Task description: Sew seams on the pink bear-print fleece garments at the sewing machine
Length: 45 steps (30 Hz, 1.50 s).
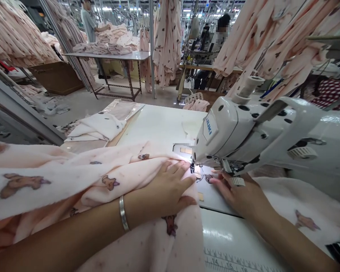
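Pale pink plush fabric [141,177] with brown animal prints lies bunched over the left of the sewing table, its edge reaching the machine's needle area [193,166]. My left hand [170,185] rests on this fabric just left of the needle, palm down and fingers outstretched. A white JUKI sewing machine [223,128] stands over the right side. Below its head, my right hand [240,192] reaches in from the right, fingers stretched toward the needle plate; the machine partly hides them. Near those fingertips is a small dark spot [208,177] that I cannot identify.
A folded white printed cloth [98,126] lies at the table's far left, beside a plastic-covered sheet [126,109]. A ruler scale [226,260] marks the front edge. More pink fabric [308,211] lies at right. Behind are hanging garments [167,41], a fabric-laden table [138,56] and two people.
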{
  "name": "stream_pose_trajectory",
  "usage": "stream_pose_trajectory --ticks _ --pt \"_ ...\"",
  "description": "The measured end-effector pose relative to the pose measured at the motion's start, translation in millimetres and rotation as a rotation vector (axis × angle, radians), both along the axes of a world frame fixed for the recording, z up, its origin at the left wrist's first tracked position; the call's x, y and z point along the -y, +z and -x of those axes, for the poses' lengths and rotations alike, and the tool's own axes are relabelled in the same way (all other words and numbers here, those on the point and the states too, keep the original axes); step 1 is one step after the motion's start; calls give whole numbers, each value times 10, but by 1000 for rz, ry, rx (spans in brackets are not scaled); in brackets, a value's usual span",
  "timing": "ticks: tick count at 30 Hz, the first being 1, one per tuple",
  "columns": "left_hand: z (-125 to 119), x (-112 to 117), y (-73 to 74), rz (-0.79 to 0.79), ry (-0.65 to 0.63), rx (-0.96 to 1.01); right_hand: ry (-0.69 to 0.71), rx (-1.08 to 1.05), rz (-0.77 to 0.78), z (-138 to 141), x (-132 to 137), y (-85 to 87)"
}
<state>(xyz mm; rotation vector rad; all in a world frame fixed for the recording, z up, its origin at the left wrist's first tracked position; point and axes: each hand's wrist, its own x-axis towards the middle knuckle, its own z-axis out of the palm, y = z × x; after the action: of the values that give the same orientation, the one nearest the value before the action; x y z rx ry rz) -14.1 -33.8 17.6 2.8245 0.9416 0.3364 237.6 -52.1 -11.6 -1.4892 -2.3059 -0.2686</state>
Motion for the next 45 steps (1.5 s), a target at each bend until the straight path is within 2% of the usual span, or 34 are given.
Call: stream_pose_trajectory --ticks 2,5,7,10,15,25,29,34,38,42,45 --pt "-15 69 90 -23 -35 -67 163 -36 -13 129 207 112" --pt "-38 190 227 3 -136 -175 490 -91 42 361 539 265" --pt "-47 243 247 15 -169 -179 563 -78 96 481 690 326" --pt "-42 247 157 14 -182 -107 553 -74 107 559 766 345" --pt "-15 89 -12 -10 -185 -38 533 -84 91 562 658 273" --pt "-60 -402 -53 -34 -162 119 477 -127 22 503 328 73" --pt "-101 -502 -31 -34 -107 93 434 -127 45 453 316 66" --pt "-144 -539 119 -34 36 32 485 -153 45 521 379 170" --pt "-115 -474 190 74 156 10 513 -99 53 649 462 257" --pt "-70 -485 34 83 143 3 501 3 22 627 465 248" --pt "-89 -779 -112 68 70 61 454 66 -1 517 368 193"
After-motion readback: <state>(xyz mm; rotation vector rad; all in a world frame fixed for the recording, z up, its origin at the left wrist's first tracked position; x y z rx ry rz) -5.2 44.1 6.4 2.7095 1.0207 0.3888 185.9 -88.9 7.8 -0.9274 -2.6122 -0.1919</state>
